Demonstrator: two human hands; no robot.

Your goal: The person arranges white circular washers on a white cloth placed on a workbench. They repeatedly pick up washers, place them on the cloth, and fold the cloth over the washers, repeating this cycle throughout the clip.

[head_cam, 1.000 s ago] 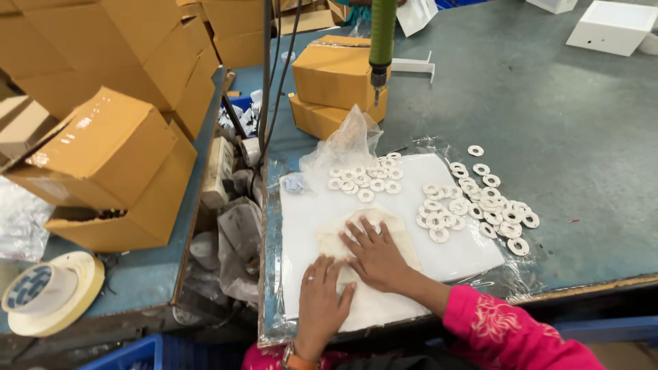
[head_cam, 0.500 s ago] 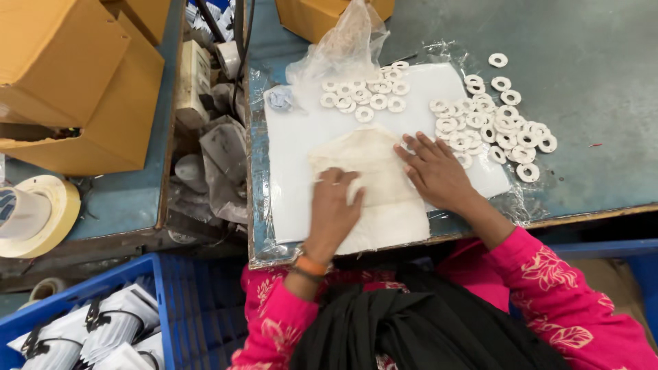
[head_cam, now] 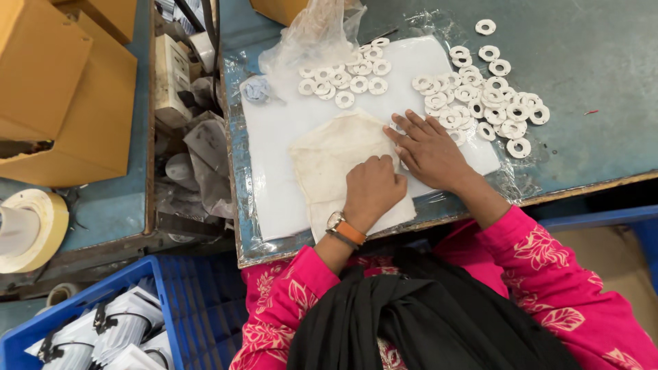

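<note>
A cream cloth lies on a white foam sheet at the near edge of the table. My left hand rests on the cloth with its fingers curled, a watch on the wrist. My right hand lies flat and spread on the cloth's right edge, fingertips touching the nearest white rings. Many white rings are scattered on the sheet to the right, and another cluster of white rings lies by a crumpled clear plastic bag.
Cardboard boxes stand at the left. A roll of tape sits on the left bench. A blue crate with white-and-black parts is at the lower left. Clutter fills the gap between benches. The grey-green tabletop extends right.
The view has tilted down toward my lap. Both hands have stayed on the cloth, the left hand curling its fingers and the right hand sliding to the cloth's right edge.
</note>
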